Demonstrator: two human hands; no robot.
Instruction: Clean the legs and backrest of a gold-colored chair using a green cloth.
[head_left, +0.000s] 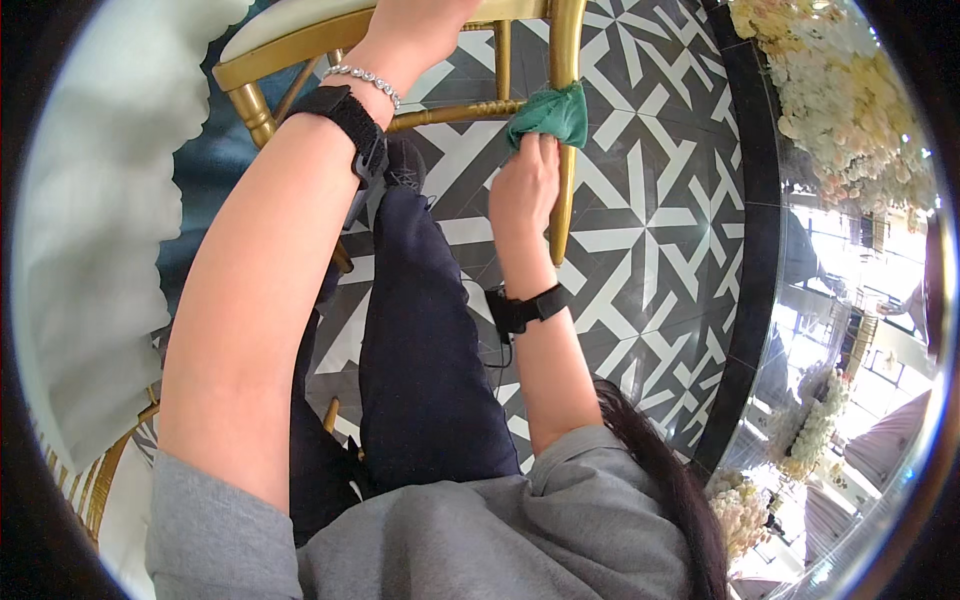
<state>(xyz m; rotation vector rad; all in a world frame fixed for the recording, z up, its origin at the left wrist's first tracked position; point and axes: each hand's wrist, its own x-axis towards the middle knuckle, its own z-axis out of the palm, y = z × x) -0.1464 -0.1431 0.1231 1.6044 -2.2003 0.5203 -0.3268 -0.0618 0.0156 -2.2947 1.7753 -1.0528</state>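
Observation:
A gold-painted chair (565, 45) with a pale seat pad (277, 26) stands before me at the top of the view. My right hand (531, 180) holds a green cloth (551, 118) wrapped around one of its legs, where a turned gold rung meets it. The lower end of that leg runs down beside my wrist. My left hand (424, 22) reaches over the seat's edge at the top; its fingers are cut off by the picture's rim, so what it touches is hidden. A black strap sits on each wrist, and a bracelet on the left.
A white draped tablecloth (97, 225) hangs at the left, with another gold chair (101, 480) below it. Patterned black-and-white floor tiles (645, 225) lie underneath. Along the right runs a dark border beside a reflective surface (795, 330) and pale artificial-looking flowers (832, 97).

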